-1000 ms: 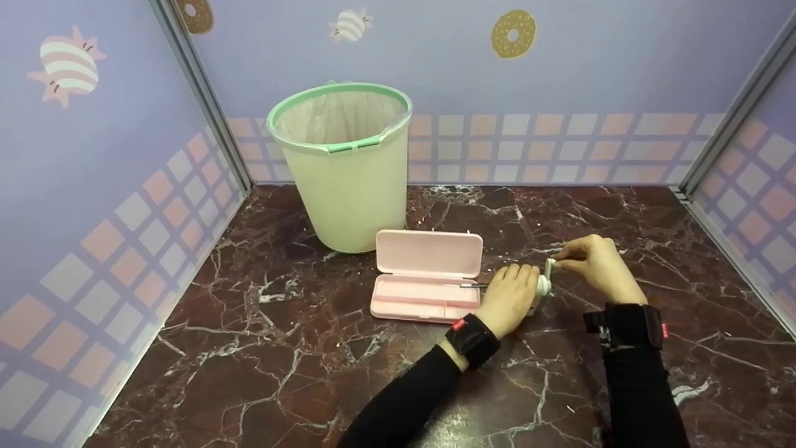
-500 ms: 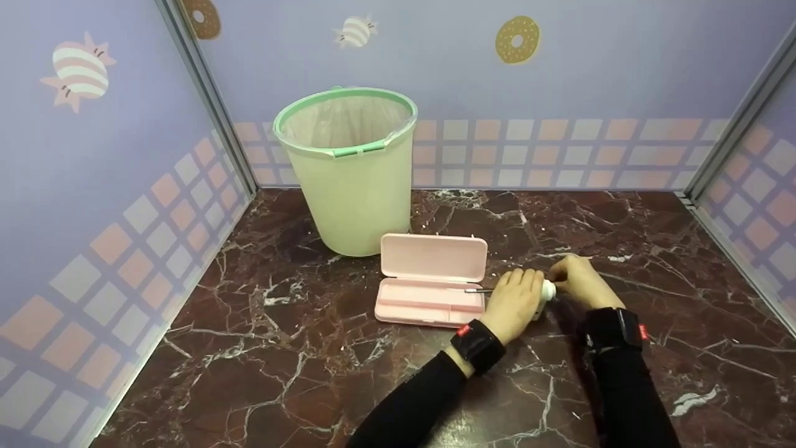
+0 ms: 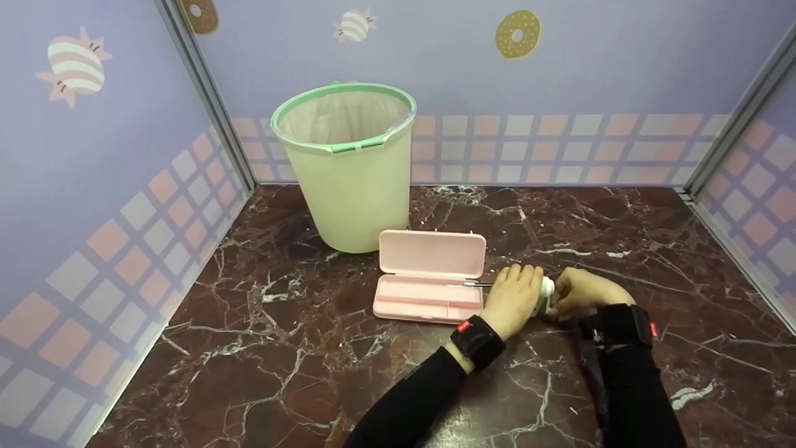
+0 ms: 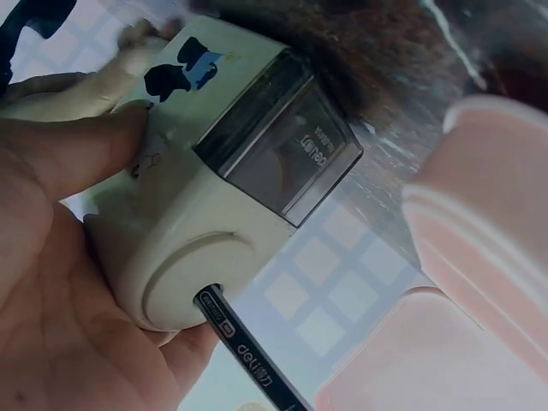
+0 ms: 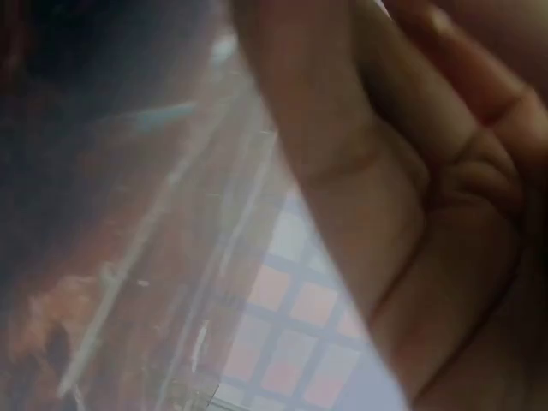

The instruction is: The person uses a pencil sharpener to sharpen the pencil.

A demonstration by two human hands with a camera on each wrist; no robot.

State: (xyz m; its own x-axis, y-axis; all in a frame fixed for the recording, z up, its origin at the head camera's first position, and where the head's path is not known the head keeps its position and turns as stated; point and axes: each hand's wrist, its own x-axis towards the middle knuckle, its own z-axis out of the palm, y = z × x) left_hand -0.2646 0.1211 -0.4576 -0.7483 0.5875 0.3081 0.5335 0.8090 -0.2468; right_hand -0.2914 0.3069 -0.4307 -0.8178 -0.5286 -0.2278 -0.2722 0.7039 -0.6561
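My left hand [image 3: 513, 295] grips a cream pencil sharpener [image 4: 175, 201] from above, holding it against the table. The sharpener has a dark see-through shavings drawer [image 4: 295, 154] and a blue-and-black sticker on its side. A dark pencil [image 4: 253, 355] runs into its round front hole, with the outer end over the pink pencil case [image 3: 432, 254]. On the sharpener's right side, my right hand [image 3: 584, 292] pinches the end of the crank handle [image 3: 548, 305], which now points downward. Most of the sharpener is hidden behind my left hand in the head view.
The pencil case lies open beside the left hand, its lid raised toward the back. A tall pale green bin [image 3: 351, 199] with a liner stands behind it. Patterned panels [image 3: 466, 62] wall in the dark marble table [image 3: 280, 373]. White specks are scattered near the bin.
The right hand has gone round with the crank, from raised above the sharpener's side to low beside it. The left hand keeps its hold, and the pencil stays in the hole.
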